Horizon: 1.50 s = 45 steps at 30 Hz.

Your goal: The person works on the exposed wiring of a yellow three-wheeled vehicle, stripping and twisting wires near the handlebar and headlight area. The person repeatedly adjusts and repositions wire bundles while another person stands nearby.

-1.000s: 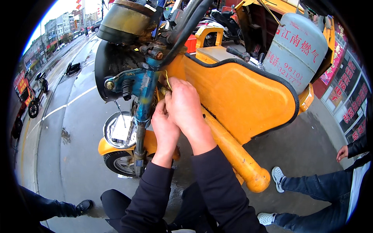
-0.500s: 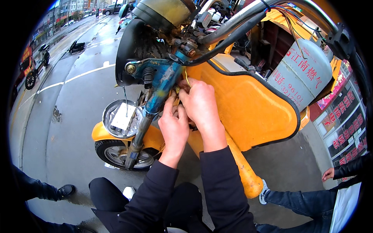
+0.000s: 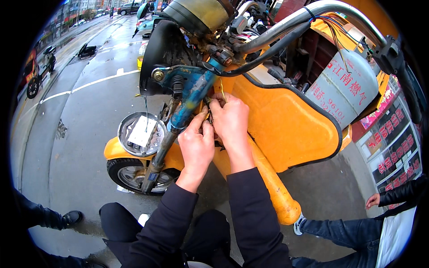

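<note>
Both my hands work close together behind the blue steering column (image 3: 193, 96) of a yellow three-wheeled vehicle. My left hand (image 3: 196, 142) is closed, thumb and finger pinching dirty wiring (image 3: 208, 114) beside the column. My right hand (image 3: 230, 118) is closed on the same wiring just above and to the right, its fingertips touching those of the left. A thin yellow wire (image 3: 222, 87) rises past the right fingers. The ends of the wiring are hidden by my fingers. Right of them stands the yellow front panel (image 3: 286, 118) with black edging.
A headlight (image 3: 141, 134) with a white card hangs over the front wheel (image 3: 132, 176). Above are a black headlight shell (image 3: 161, 58), the handlebar (image 3: 286, 29) and loose wires. A grey gas cylinder (image 3: 339, 89) stands behind the panel. People stand on both sides, one hand (image 3: 372, 201) showing at right.
My view has shifted slightly. My hands stay at the wiring; the left has turned a little, and more wiring shows between the fingertips.
</note>
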Tool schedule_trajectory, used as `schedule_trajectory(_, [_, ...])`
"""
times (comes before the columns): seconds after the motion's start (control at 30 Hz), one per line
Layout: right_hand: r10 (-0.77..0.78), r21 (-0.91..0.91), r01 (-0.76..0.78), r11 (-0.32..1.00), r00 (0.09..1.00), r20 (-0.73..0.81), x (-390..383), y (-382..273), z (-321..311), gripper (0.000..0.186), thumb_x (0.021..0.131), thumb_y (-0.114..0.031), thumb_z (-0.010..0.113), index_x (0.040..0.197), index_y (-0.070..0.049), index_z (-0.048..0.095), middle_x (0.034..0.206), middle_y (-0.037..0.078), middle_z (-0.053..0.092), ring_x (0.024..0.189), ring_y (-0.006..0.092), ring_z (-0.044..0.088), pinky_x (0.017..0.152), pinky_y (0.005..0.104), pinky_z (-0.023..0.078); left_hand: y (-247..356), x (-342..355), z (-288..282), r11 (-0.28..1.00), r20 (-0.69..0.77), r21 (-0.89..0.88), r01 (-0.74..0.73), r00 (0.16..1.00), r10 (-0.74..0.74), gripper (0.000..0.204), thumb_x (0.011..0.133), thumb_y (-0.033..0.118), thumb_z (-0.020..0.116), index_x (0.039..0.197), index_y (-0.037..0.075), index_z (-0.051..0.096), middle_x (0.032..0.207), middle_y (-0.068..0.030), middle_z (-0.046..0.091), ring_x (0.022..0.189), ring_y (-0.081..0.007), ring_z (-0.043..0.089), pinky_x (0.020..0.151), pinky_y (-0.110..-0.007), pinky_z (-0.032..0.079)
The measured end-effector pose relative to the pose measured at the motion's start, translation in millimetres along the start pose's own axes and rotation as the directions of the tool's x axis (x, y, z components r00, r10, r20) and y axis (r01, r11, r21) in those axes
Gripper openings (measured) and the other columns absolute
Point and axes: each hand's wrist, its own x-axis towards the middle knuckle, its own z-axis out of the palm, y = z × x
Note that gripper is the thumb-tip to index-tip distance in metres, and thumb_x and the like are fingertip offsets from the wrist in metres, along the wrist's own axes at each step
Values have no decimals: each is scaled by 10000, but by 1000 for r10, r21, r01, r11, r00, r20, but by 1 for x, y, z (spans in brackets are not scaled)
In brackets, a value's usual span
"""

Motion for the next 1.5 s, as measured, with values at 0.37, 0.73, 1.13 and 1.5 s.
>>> schedule_trajectory(0.37, [-105,8,104,994,989,102,-2,-7,-9,206,849,-48,661,1033,37,698,843,167,709,718,249,687,690,358,543,2,-3,-9,984,51,-113,137,990,-131,310,886,91,606,1174,2,679,754,-158,697,607,-217,681,617,-338,535])
schedule_trajectory(0.73, [-404,-273,375,886,913,-57,-2,1,6,132,846,-55,652,926,44,618,876,217,645,872,414,620,767,470,499,-8,-3,-2,997,18,-65,46,999,-45,322,882,59,613,1196,25,671,757,-165,695,611,-218,682,618,-336,540])
schedule_trajectory(1.13, [-285,-241,321,916,943,172,9,-12,-11,165,815,-78,664,933,38,657,921,237,671,920,426,628,832,481,498,-6,1,2,999,17,41,-20,1000,20,270,865,44,638,1125,2,693,772,-177,687,665,-293,676,632,-368,537])
schedule_trajectory(1.5, [-480,-289,508,811,861,165,11,-2,-14,97,844,-97,645,861,-4,626,827,191,635,856,400,615,752,475,499,-5,6,9,997,36,48,-62,998,60,232,855,34,646,1078,-23,681,787,-204,685,695,-348,678,635,-397,537])
